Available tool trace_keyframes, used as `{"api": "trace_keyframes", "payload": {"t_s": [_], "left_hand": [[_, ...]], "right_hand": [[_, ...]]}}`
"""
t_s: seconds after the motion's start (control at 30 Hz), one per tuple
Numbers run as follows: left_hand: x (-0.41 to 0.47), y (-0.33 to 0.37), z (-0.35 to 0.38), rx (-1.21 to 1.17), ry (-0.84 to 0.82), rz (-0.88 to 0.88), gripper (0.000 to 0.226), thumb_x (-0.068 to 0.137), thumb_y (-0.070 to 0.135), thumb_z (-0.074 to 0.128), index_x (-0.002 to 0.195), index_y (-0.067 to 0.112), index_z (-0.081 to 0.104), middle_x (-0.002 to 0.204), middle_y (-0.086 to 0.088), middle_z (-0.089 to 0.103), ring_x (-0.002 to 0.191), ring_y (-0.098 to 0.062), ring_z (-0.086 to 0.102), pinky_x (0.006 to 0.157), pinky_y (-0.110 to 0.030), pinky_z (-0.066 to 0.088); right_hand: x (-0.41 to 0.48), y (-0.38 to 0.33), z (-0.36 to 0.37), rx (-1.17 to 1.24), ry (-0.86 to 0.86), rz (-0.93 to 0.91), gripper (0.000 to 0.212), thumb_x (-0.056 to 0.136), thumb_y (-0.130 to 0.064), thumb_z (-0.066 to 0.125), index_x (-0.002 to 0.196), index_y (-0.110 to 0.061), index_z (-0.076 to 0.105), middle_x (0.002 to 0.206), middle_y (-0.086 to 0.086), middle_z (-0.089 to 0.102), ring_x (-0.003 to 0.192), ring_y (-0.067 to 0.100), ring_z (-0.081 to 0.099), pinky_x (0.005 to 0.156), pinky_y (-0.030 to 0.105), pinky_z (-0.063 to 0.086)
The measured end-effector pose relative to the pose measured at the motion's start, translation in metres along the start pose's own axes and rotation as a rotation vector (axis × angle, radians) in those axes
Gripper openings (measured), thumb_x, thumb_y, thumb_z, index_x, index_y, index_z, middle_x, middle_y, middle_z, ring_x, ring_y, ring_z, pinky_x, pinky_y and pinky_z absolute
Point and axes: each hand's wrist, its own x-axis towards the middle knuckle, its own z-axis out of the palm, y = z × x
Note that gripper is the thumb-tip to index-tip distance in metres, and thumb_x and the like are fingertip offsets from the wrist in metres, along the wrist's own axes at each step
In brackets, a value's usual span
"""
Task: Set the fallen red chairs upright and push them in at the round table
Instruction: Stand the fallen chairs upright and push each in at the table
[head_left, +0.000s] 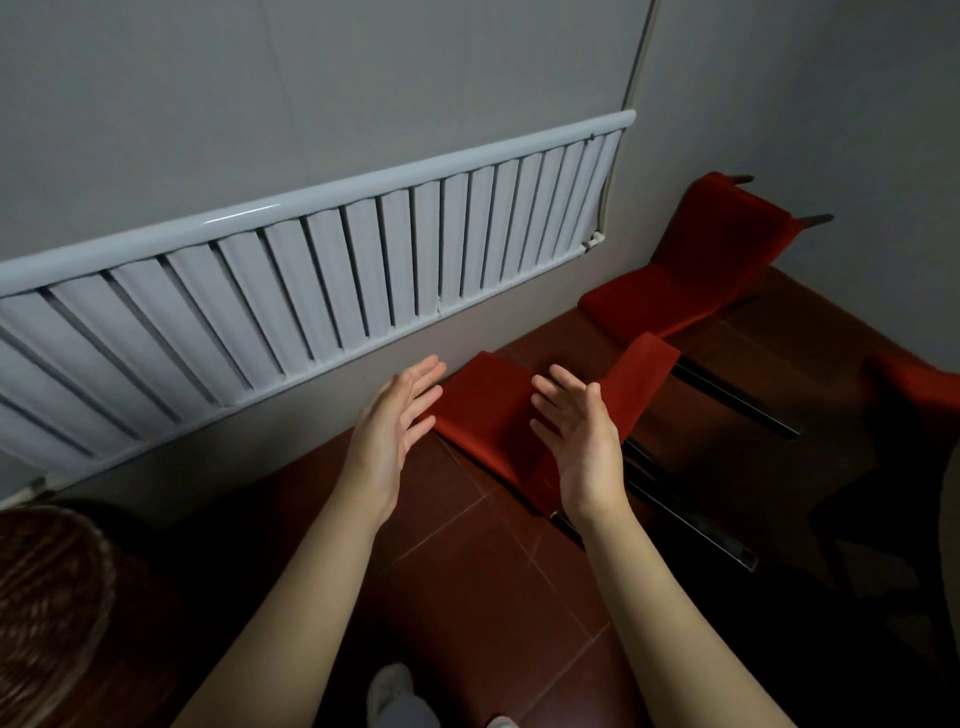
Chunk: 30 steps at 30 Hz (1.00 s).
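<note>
On my feed both hands reach forward over the dark red tiled floor (467, 582), and neither holds anything. The left hand (397, 421) is turned palm inward, its fingers (423, 376) straight and slightly spread, the tips at the left edge of the nearer red chair (483, 415). The right hand (584, 447) is in front of that chair's cushion, palm facing left, fingers (556, 387) relaxed and a little apart. I cannot tell whether either hand touches the fabric. This chair lies tipped over on the floor just below the white radiator (311, 260), its dark metal legs (680, 504) stretched along the tiles to the right. A second red chair (691, 270) lies fallen farther back, in the corner beside the radiator's right end, with two dark leg tips pointing at the side wall. More red upholstery (914, 387) shows at the right edge, too cut off to read. A pale shoe (389, 691) shows at the bottom, and something brown and woven (47, 597) fills the lower left corner.
</note>
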Motion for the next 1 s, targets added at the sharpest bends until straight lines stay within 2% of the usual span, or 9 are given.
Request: {"api": "trace_keyframes", "payload": {"t_s": [0.3,0.5,0.67,0.8,1.0], "left_hand": [[0.123,-0.008,-0.02,0.019,-0.073,-0.086,0.041,0.092,0.053,0.037,0.122,0.036,0.059,0.129,0.016,0.06,0.121,-0.003,0.054,0.098,-0.03,0.04],[0.207,-0.009,-0.064,0.052,-0.121,-0.173,0.04,0.089,0.057,0.037,0.118,0.041,0.06,0.127,0.02,0.06,0.119,0.002,0.053,0.095,-0.028,0.04],[0.258,-0.01,-0.09,0.078,-0.189,-0.261,0.041,0.087,0.064,0.036,0.118,0.047,0.057,0.128,0.024,0.058,0.124,0.001,0.048,0.102,-0.032,0.036],[0.291,-0.017,-0.091,0.108,-0.243,-0.298,0.043,0.084,0.068,0.035,0.12,0.053,0.054,0.132,0.023,0.056,0.125,0.001,0.047,0.101,-0.03,0.037],[0.343,-0.033,-0.072,0.117,-0.277,-0.381,0.056,0.072,0.079,0.036,0.118,0.052,0.055,0.129,0.02,0.058,0.122,-0.004,0.049,0.103,-0.034,0.036]], "right_hand": [[0.104,0.019,0.031,-0.046,0.07,0.056,0.047,0.102,-0.047,0.028,0.128,-0.023,0.058,0.122,-0.004,0.066,0.116,0.013,0.059,0.097,0.038,0.047],[0.171,0.044,0.073,-0.085,0.098,0.136,0.041,0.104,-0.034,0.024,0.133,-0.031,0.054,0.133,-0.007,0.058,0.126,0.012,0.05,0.102,0.04,0.043],[0.208,0.063,0.095,-0.082,0.129,0.187,0.042,0.1,-0.046,0.03,0.139,-0.039,0.044,0.142,-0.007,0.05,0.128,0.013,0.047,0.1,0.041,0.044],[0.235,0.073,0.095,-0.093,0.165,0.216,0.039,0.101,-0.045,0.031,0.139,-0.043,0.042,0.142,-0.008,0.049,0.128,0.015,0.048,0.101,0.041,0.044],[0.285,0.087,0.083,-0.082,0.198,0.278,0.041,0.103,-0.038,0.026,0.141,-0.039,0.041,0.143,-0.006,0.049,0.127,0.017,0.048,0.1,0.04,0.043]]}}
